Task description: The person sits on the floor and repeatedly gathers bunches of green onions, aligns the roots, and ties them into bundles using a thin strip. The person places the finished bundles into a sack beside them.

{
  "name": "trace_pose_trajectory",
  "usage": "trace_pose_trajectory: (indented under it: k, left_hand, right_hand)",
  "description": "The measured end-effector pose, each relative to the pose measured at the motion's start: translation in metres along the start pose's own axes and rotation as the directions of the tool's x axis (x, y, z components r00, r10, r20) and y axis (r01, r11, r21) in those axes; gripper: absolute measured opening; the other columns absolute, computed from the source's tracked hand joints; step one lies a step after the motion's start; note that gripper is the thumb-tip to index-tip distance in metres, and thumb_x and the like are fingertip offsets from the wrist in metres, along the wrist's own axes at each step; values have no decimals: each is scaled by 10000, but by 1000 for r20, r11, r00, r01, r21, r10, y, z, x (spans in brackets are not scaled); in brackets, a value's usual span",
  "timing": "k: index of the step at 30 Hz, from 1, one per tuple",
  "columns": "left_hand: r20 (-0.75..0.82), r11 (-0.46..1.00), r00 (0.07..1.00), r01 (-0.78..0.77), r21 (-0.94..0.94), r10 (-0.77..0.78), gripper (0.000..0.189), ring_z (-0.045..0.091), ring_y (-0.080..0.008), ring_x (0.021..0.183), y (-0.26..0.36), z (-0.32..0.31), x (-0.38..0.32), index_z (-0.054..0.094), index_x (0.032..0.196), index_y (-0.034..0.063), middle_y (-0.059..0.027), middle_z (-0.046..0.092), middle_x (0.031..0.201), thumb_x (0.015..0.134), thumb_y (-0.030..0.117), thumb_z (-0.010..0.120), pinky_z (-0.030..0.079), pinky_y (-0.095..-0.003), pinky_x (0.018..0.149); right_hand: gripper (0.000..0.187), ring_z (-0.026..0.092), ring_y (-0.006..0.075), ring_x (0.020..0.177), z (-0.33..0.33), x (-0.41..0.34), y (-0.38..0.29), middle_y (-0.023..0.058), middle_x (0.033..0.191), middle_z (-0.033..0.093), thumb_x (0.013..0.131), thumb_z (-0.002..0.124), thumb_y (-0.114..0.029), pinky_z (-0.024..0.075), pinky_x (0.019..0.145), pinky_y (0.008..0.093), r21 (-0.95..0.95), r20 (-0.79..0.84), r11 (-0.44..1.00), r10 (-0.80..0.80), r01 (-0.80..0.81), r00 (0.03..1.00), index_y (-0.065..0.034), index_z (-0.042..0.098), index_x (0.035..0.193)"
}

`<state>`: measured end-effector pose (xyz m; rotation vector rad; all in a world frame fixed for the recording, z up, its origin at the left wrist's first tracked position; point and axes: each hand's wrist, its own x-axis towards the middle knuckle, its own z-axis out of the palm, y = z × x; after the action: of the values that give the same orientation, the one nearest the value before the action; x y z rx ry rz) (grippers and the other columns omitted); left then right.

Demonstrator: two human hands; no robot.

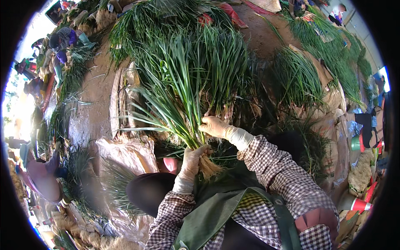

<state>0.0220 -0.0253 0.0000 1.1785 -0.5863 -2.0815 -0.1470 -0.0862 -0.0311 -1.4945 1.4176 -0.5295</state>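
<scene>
Gloved in a pale thin glove, my left hand [193, 161] is closed around the base of a bunch of long green-leaved plants, likely green garlic or scallions [179, 125]. Its pale roots [208, 167] hang out below the fist, towards the right. My right hand [215, 126], in a similar glove, pinches a green stalk at the right side of that bunch with thumb and fingers. Just beyond both hands stands a dense heap of the same plants [218, 65], its reddish-white bases and roots towards me.
More plants lie at the right [297, 75]. Plastic sacking [125, 153] covers ground at the left, beside wet brown floor [90, 115]. Co-workers sit at the upper left [64, 40] and lower left [43, 175]. A red-and-white cone [359, 204] lies at the far right.
</scene>
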Motion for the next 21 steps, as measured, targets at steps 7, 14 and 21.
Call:
trace_pose_trajectory:
  k: [7,14,21]
  left_hand:
    - [-39,998,997,-64,-9,63,135,642,-190,637,-5,-11,-11,599,933,-39,-111,651,783,831,43,633,550,-281,600]
    - [111,897,989,135,-421,-97,158,636,-200,678,-8,-32,-6,590,988,-22,-99,656,793,872,86,581,548,-317,630]
    - [131,884,990,15,-467,52,257,522,-140,594,31,-34,-47,584,1036,-14,-30,570,718,861,172,606,459,-261,550]
  right_hand:
    - [261,565,177,528,-18,2,-34,73,595,575,905,511,-240,483,482,319,-370,-208,922,-199,111,958,-105,560,687]
    - [368,608,143,696,29,-16,-18,33,765,610,963,465,-376,527,612,278,884,345,328,20,-332,938,-35,602,988]
    - [513,581,212,717,35,-19,-12,139,745,607,940,434,-509,467,696,347,223,-447,974,81,24,891,-30,605,877]
